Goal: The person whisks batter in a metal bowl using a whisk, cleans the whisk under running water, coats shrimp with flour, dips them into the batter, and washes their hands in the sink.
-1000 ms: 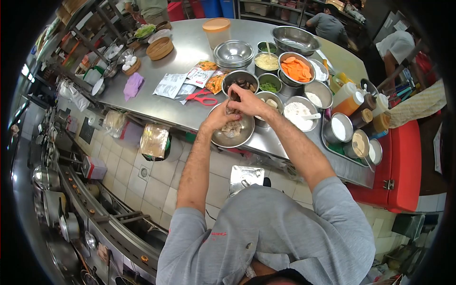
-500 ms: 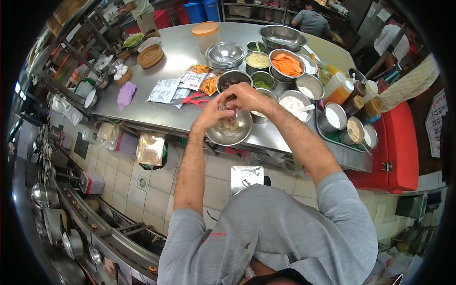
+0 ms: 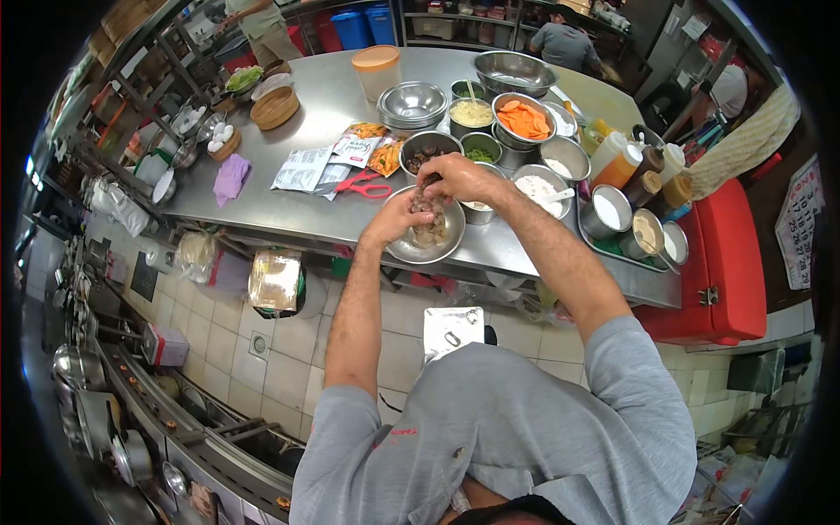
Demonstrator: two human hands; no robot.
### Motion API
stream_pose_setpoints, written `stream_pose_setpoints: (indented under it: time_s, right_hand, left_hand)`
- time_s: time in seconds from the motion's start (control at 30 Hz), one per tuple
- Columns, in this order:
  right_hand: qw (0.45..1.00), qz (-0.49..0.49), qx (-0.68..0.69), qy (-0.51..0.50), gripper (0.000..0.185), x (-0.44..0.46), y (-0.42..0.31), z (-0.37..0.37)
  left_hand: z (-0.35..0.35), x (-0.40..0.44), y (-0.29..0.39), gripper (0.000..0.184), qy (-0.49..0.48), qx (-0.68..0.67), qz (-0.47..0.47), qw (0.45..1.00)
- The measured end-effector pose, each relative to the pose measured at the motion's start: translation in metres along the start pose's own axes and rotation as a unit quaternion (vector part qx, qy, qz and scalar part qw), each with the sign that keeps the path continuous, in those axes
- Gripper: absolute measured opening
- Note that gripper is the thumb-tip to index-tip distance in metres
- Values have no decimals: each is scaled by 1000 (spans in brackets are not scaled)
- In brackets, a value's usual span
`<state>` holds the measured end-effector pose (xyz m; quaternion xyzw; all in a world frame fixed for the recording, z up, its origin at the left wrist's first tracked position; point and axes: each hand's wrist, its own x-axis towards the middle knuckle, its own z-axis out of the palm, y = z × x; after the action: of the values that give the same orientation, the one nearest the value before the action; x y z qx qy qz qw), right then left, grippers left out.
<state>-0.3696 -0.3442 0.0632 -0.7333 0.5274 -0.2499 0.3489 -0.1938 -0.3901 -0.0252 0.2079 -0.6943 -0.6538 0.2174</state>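
Note:
My left hand [image 3: 392, 220] reaches over a steel bowl [image 3: 448, 246], its fingers curled round a clump of pale pinkish food pieces [image 3: 423, 206]. More pale, wet-looking pieces [image 3: 429, 234] lie in the bowl below. My right hand [image 3: 462, 178] is just above and to the right, its fingertips bent together in a pinch over the left hand's clump. Something dark shows at those fingertips, too small to name. Behind my hands stands a metal pot [image 3: 432, 137] with dark brown chunks. Red-handled scissors [image 3: 363, 185] lie to the left of the bowl.
Food packets [image 3: 300, 168] lie left of the bowl. Sliced carrots [image 3: 523, 118], a container of shredded pale food [image 3: 472, 113] and a bowl of white powder [image 3: 535, 187] stand to the right. Stacked steel bowls [image 3: 413, 102] sit behind. Sauce bottles [image 3: 620, 167] crowd the right end. Other people work farther back.
My hands have drawn slightly apart; the left has lowered toward the bowl, and the pale clump in it shows more. The view has shifted slightly.

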Motion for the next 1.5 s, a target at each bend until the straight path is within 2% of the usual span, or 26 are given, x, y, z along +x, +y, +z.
stream_pose_setpoints:
  time_s: [0.1,0.17,0.3,0.4,0.5,0.63,0.67,0.73,0.77,0.87,1.0,1.03,1.13,1.27,1.33,1.37,1.43,1.5]
  right_hand:
    - [1000,-10,-30,-2,17,0,-1,-4]
    - [1000,-5,-20,6,17,-2,-2,-11]
    - [999,11,-15,36,17,-12,-12,-34]
    - [997,27,-40,56,18,-25,-16,-52]
    - [995,-9,-71,69,18,-40,-17,-86]
    - [989,42,-104,96,19,-69,-33,-146]
    - [985,7,-132,107,19,-74,-25,-162]
    - [981,-14,-158,110,19,-85,-20,-189]
    - [983,16,-150,106,20,-95,-21,-203]
    - [973,-21,-203,113,20,-108,5,-237]
    - [970,-38,-219,98,19,-118,51,-272]
    - [970,-33,-219,101,19,-120,63,-277]
    - [951,-83,-266,133,19,-117,113,-284]
    - [946,-53,-309,87,16,-123,159,-248]
    - [959,-124,-239,90,14,-123,194,-219]
    - [960,-124,-237,86,14,-120,207,-208]
    - [967,65,-244,-26,14,-109,228,-187]
    - [967,44,-247,-48,14,-99,256,-172]
  left_hand:
    - [3,1,-2,40,1,-35,26,999]
    - [6,0,0,43,56,-84,24,995]
    - [10,6,3,47,80,-122,46,988]
    - [21,17,13,45,92,-52,1,994]
    - [39,36,27,45,121,-26,76,989]
    - [67,77,38,41,112,-26,102,988]
    - [74,90,39,41,108,-26,103,988]
    - [93,114,50,36,99,59,98,989]
    - [103,129,51,31,107,94,77,987]
    - [138,175,54,29,103,87,100,986]
    - [174,228,49,30,122,96,81,985]
    - [178,236,47,35,119,144,71,980]
    - [187,257,23,40,173,189,110,960]
    - [194,253,24,40,180,191,66,963]
    - [195,253,18,40,163,202,49,964]
    - [195,250,14,40,147,211,30,966]
    - [198,246,10,39,134,214,19,967]
    - [197,243,8,39,119,246,26,962]
